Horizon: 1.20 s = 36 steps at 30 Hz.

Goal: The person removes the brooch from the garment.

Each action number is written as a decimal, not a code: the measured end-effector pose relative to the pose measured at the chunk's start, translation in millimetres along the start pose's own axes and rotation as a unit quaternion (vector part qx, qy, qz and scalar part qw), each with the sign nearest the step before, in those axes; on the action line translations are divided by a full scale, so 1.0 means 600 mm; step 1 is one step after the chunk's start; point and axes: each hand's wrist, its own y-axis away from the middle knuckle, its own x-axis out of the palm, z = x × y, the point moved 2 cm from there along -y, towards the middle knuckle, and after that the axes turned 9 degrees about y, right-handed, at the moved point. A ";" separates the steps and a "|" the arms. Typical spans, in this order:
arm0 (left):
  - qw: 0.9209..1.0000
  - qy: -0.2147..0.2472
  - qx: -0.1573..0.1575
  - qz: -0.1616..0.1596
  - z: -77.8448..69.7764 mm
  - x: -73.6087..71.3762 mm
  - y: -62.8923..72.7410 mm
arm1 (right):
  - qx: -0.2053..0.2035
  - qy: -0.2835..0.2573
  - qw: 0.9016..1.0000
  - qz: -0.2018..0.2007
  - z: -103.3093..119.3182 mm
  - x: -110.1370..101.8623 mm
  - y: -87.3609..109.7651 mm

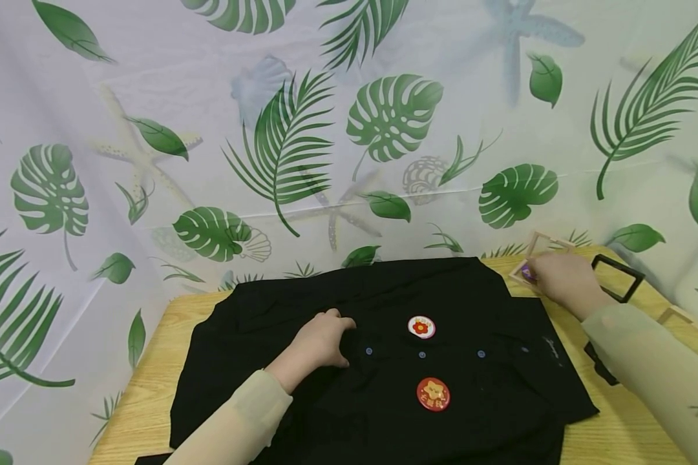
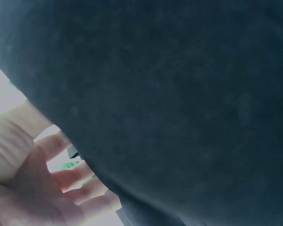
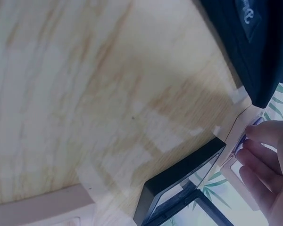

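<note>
A black button-up shirt [image 1: 355, 426] lies spread over the table, with several blue buttons down its front. On it are a white round badge [image 1: 421, 327] with a red flower and a red round badge [image 1: 433, 394] with a gold star. My left hand [image 1: 320, 339] is low over the middle of the shirt, its fingers loosely bent and holding nothing. At the table's back right, my right hand [image 1: 567, 281] pinches a small purple badge [image 1: 527, 272] between thumb and fingers. It is at an opened pale frame case [image 1: 518, 276]; the fingers hide part of both.
Beside my right hand stands an opened black frame case [image 3: 179, 176]. Another pale frame case [image 3: 42, 202] lies nearer along the table's right edge. Wood-grain tabletop [image 1: 640, 413] shows right of the shirt. A leaf-patterned cloth [image 1: 326, 161] hangs behind the table.
</note>
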 end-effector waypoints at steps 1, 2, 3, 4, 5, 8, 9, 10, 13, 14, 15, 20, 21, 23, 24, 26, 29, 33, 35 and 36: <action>1.000 -0.001 -0.001 0.000 0.000 0.000 0.000 | 0.000 0.000 1.000 0.002 0.000 0.000 0.000; 1.000 -0.002 -0.001 0.000 0.000 0.001 0.000 | 0.001 -0.001 1.000 0.003 0.000 0.001 0.000; 1.000 -0.003 -0.002 0.000 0.000 0.001 0.000 | 0.001 -0.001 1.000 0.004 -0.001 0.001 0.001; 1.000 -0.003 -0.002 -0.001 0.000 0.002 0.000 | 0.001 0.000 1.000 0.004 -0.001 0.002 0.001; 1.000 -0.004 -0.002 -0.001 0.000 0.003 0.000 | 0.001 0.000 1.000 0.004 -0.001 0.002 0.001; 1.000 -0.004 -0.001 -0.003 0.000 0.004 0.000 | 0.001 0.001 1.000 0.005 -0.002 0.004 0.001; 1.000 -0.005 0.000 -0.003 0.001 0.005 0.000 | 0.001 0.001 1.000 0.007 -0.003 0.004 0.002; 1.000 -0.005 0.001 -0.004 0.001 0.005 0.000 | 0.002 0.001 1.000 0.009 -0.003 0.004 0.002; 1.000 -0.006 0.006 -0.005 0.002 0.004 0.000 | 0.003 0.002 1.000 0.013 -0.002 0.004 0.003; 1.000 -0.005 0.008 -0.006 0.002 0.004 0.000 | 0.003 0.002 1.000 0.014 -0.002 0.003 0.003; 1.000 -0.005 0.010 -0.006 0.003 0.003 0.001 | 0.004 0.002 1.000 0.016 -0.001 0.003 0.003; 1.000 0.008 0.014 -0.003 0.006 0.002 0.004 | 0.004 0.005 1.000 0.017 -0.002 0.003 0.002; 1.000 0.009 0.014 -0.002 0.007 0.002 0.005 | 0.004 0.006 1.000 0.017 -0.002 0.003 0.002; 1.000 0.009 0.016 -0.001 0.007 0.003 0.007 | 0.004 0.008 1.000 0.017 -0.001 0.003 0.003; 1.000 0.008 0.016 0.001 0.007 0.003 0.007 | 0.005 0.008 1.000 0.017 -0.001 0.002 0.003; 1.000 0.004 0.016 0.003 0.007 0.003 0.008 | 0.005 0.008 1.000 0.019 0.000 0.000 0.004; 1.000 -0.001 0.014 0.007 0.006 0.002 0.007 | 0.007 0.008 1.000 0.024 0.002 -0.002 0.006; 1.000 -0.005 0.010 0.013 0.006 0.002 0.006 | 0.005 0.005 1.000 0.020 0.004 -0.004 0.007; 1.000 -0.007 0.008 0.015 0.006 0.004 0.005 | 0.001 0.004 1.000 0.016 0.005 -0.004 0.008; 1.000 -0.008 0.008 0.016 0.007 0.005 0.005 | 0.000 0.003 1.000 0.015 0.005 -0.004 0.008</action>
